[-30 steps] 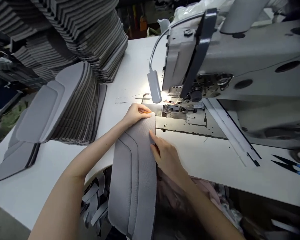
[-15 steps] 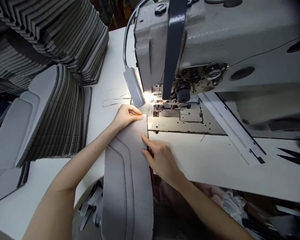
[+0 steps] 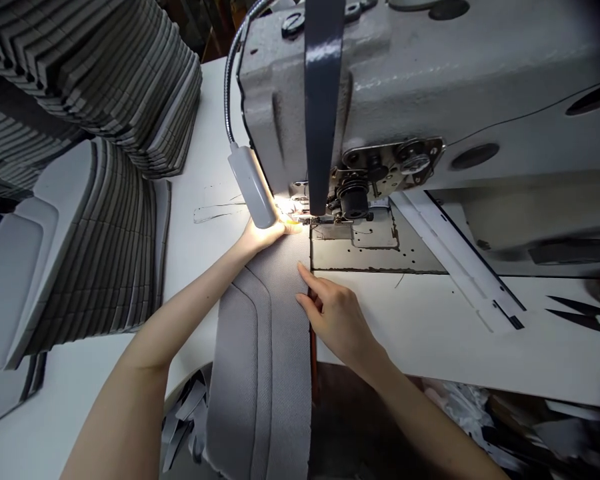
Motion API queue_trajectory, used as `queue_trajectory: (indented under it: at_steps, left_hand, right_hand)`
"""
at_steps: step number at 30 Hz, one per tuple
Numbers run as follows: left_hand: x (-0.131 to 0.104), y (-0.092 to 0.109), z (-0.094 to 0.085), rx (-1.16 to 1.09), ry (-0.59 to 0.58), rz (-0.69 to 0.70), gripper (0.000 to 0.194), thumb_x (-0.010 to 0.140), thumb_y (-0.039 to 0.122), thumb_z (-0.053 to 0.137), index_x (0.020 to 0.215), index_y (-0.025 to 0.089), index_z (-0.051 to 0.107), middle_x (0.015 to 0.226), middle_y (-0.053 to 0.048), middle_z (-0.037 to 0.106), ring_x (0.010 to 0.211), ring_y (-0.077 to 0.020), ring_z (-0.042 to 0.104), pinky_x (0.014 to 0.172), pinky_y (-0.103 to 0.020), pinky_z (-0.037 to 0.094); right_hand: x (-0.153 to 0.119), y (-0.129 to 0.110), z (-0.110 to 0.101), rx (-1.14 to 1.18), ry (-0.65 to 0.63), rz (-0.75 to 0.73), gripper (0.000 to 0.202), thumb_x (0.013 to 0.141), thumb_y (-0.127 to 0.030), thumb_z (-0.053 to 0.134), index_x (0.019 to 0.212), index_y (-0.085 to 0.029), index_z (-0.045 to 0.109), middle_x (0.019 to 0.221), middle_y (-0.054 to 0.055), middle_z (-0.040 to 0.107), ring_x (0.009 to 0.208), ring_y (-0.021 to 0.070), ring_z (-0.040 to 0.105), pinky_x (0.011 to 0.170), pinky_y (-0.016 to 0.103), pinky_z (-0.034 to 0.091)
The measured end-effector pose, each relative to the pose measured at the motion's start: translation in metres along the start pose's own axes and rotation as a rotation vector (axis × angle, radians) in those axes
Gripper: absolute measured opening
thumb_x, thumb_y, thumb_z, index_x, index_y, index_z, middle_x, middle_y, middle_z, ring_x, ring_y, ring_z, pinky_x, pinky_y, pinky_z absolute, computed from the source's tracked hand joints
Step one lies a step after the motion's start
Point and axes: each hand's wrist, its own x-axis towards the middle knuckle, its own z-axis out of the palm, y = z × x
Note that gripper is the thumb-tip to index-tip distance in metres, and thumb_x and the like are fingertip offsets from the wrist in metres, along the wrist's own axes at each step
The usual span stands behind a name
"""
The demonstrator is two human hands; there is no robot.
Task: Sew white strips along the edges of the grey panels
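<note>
The left arm (image 3: 195,310) comes in from the near left, bends at the elbow, and its forearm slants far and to the right. The left hand (image 3: 267,235) is the farther of the two, its back partly hidden and brightly lit, with the fingers and thumb reaching right. How tightly they close cannot be told.

The right arm (image 3: 425,407) enters from the near right, its forearm slanting far and to the left, with the wrist nearly in line with it. The right hand (image 3: 333,310) is nearer, back upward, index finger extended far and to the left. The thumb lies on the near side, its tip apart from the index fingertip; the other fingers curl under the palm. Both arms are bare, and the hands are apart.
</note>
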Motion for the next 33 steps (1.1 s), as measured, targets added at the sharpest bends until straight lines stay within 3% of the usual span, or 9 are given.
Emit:
queue_trajectory:
  at_steps: [5,8,11,13,16,22,24,29,33]
  left_hand:
    - [-0.012,0.012,0.005,0.026,0.086,0.07,0.024,0.064,0.011,0.084,0.079,0.014,0.064,0.082,-0.002,0.071,0.077,-0.0157,0.067,0.085,-0.033,0.057]
    - [-0.036,0.014,0.008,0.392,0.128,0.356,0.009,0.083,0.015,0.07,0.075,0.016,0.065,0.081,-0.003,0.07,0.082,-0.0187,0.066,0.087,-0.035,0.055]
    - [-0.068,0.011,0.013,0.761,0.091,0.693,0.017,0.094,0.012,0.052,0.093,0.017,0.068,0.101,-0.008,0.072,0.097,-0.0224,0.065,0.093,-0.04,0.054]
    - [-0.085,0.007,0.017,0.875,0.084,0.81,0.026,0.097,0.01,0.044,0.109,0.015,0.065,0.115,-0.012,0.07,0.105,-0.0239,0.064,0.095,-0.041,0.054]
    - [-0.095,0.001,0.021,0.896,0.133,0.906,0.033,0.096,0.006,0.038,0.122,0.009,0.059,0.125,-0.017,0.066,0.114,-0.0248,0.061,0.099,-0.041,0.054]
    - [-0.092,-0.005,0.018,0.863,0.133,0.954,0.032,0.094,0.006,0.041,0.119,0.012,0.06,0.123,-0.016,0.067,0.115,-0.0268,0.061,0.1,-0.045,0.053]
    - [-0.091,-0.006,0.016,0.861,0.129,0.965,0.035,0.093,0.006,0.041,0.121,0.014,0.06,0.124,-0.015,0.067,0.115,-0.0271,0.062,0.099,-0.047,0.052]
    - [-0.084,-0.008,0.015,0.83,0.108,0.989,0.033,0.093,0.008,0.044,0.12,0.017,0.061,0.122,-0.014,0.068,0.114,-0.0285,0.062,0.099,-0.05,0.051]
    - [-0.084,-0.008,0.015,0.826,0.11,0.996,0.033,0.093,0.009,0.044,0.119,0.016,0.062,0.121,-0.015,0.068,0.113,-0.0292,0.062,0.098,-0.051,0.05]
  right_hand:
    - [0.002,-0.002,0.0,-0.05,0.003,0.015,0.049,0.091,-0.014,0.056,0.139,-0.015,0.06,0.067,0.0,0.058,0.057,0.0143,0.049,0.057,0.026,0.039]
    - [0.002,-0.004,-0.002,-0.074,-0.027,0.037,0.048,0.091,-0.013,0.056,0.138,-0.013,0.06,0.07,0.001,0.061,0.06,0.0154,0.052,0.06,0.027,0.041]
    - [0.004,-0.005,-0.003,-0.076,-0.043,0.041,0.048,0.091,-0.012,0.056,0.139,-0.012,0.059,0.075,0.003,0.065,0.065,0.017,0.057,0.064,0.028,0.044]
    - [0.006,-0.005,-0.003,-0.079,-0.046,0.043,0.047,0.091,-0.011,0.055,0.138,-0.013,0.059,0.08,0.005,0.068,0.07,0.0184,0.061,0.067,0.028,0.045]
    - [0.008,-0.008,-0.001,-0.105,-0.053,0.059,0.045,0.093,-0.011,0.052,0.137,-0.013,0.059,0.088,0.008,0.072,0.078,0.0206,0.065,0.071,0.029,0.046]
    - [-0.003,-0.015,-0.018,-0.165,-0.105,0.057,0.04,0.097,-0.019,0.056,0.136,-0.014,0.059,0.093,0.007,0.074,0.082,0.0192,0.068,0.072,0.027,0.046]
    - [-0.012,-0.005,-0.036,-0.225,0.008,0.071,0.028,0.098,-0.022,0.055,0.123,-0.018,0.068,0.095,0.005,0.075,0.083,0.0181,0.068,0.072,0.026,0.045]
    - [-0.049,0.051,-0.098,-0.598,0.576,0.278,0.029,0.1,-0.026,0.048,0.114,-0.017,0.072,0.116,0.01,0.074,0.106,0.0246,0.064,0.087,0.033,0.046]
    - [-0.07,0.092,-0.126,-0.651,0.634,0.441,0.03,0.094,-0.028,0.054,0.113,-0.015,0.073,0.116,0.013,0.073,0.103,0.0308,0.062,0.085,0.039,0.047]
